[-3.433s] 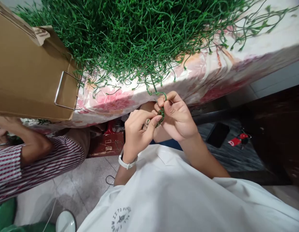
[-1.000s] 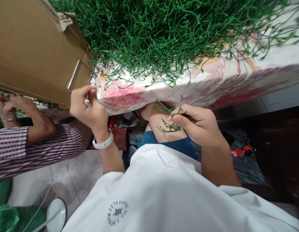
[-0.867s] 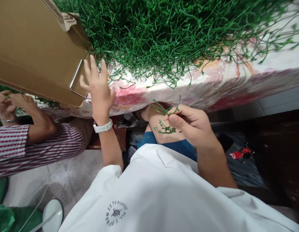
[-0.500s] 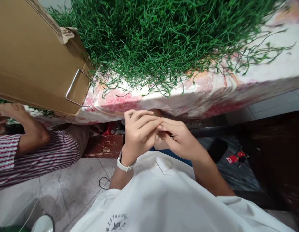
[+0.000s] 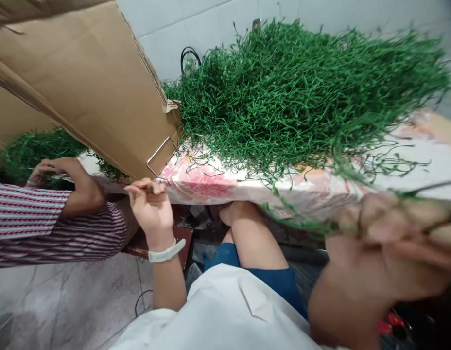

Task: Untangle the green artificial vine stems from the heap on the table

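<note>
My left hand (image 5: 152, 209), with a pale watch band on the wrist, is raised at the table's front edge beside the cardboard. Its fingers are curled together; what sits between them, if anything, is too small to name. My right hand (image 5: 389, 238) is smeared by motion at the right, over the table edge, and closed around green plastic grass stems (image 5: 298, 218) that trail out to its left. Behind both hands a big heap of green plastic grass stems (image 5: 302, 97) lies on the flower-patterned tablecloth (image 5: 207, 187).
A tall cardboard sheet (image 5: 87, 73) stands on the left, held by a bent metal wire stand (image 5: 162, 155). Beyond it another person in a striped shirt (image 5: 58, 223) has hands near a second green heap (image 5: 39, 146). A black cable (image 5: 189, 53) hangs by the tiled wall.
My hands, together before, are now apart: the left moved left, the right swung far right and now shows trailing green stems. The view has shifted, showing more wall and my knee.
</note>
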Action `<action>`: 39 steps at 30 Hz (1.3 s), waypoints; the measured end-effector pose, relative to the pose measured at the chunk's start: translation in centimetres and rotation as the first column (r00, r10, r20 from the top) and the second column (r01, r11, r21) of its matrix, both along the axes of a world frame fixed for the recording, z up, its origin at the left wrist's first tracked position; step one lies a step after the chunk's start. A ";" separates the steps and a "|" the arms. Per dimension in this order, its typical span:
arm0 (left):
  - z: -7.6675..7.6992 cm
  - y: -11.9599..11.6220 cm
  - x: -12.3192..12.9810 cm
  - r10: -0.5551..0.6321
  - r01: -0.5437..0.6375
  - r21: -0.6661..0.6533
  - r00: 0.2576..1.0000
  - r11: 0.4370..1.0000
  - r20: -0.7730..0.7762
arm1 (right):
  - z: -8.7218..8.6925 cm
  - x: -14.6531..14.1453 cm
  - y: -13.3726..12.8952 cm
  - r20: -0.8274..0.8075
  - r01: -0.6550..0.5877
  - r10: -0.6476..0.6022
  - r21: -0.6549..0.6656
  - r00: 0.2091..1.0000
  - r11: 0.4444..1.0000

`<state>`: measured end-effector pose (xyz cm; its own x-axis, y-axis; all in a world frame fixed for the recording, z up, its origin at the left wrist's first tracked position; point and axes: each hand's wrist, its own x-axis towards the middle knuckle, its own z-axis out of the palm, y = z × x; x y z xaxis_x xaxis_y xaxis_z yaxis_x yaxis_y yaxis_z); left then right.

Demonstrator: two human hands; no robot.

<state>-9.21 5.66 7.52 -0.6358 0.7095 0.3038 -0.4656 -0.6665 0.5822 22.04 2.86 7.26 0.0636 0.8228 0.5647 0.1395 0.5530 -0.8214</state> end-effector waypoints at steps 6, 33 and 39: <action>-2.7 -2.0 7.3 -0.162 0.121 -0.236 0.973 0.964 -0.165 | 5.8 -2.9 12.7 0.167 0.248 -0.294 0.249 0.941 0.936; -5.6 -0.8 23.8 -0.203 0.517 -0.085 0.175 0.851 -0.963 | -6.2 6.6 -5.3 -0.616 0.235 -0.344 -0.254 0.708 0.938; -9.3 -5.1 20.3 -0.133 0.378 -0.033 0.242 0.925 -0.961 | -7.0 2.1 -3.5 -0.594 -0.033 -0.151 -0.287 0.790 0.957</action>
